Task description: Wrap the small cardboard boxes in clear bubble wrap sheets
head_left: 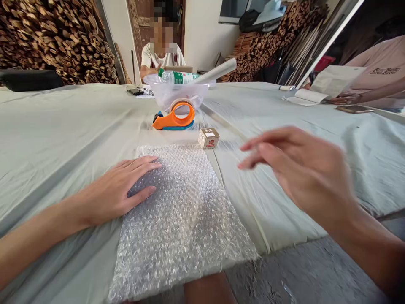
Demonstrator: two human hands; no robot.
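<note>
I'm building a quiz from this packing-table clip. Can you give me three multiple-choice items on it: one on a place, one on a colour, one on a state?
1. Where does the small box sit?
A. on the bubble wrap
B. on the cloth just past the bubble wrap's far right corner
C. inside the clear bowl

2. What colour is the tape dispenser?
A. orange
B. green
C. white

3. What is the left hand doing?
A. gripping the bottle
B. lying flat on the bubble wrap
C. lifting the box

Answers: 1 B, the box stands on the cloth off the sheet; 2 A, its handle is orange; 3 B, palm down, fingers spread.
</note>
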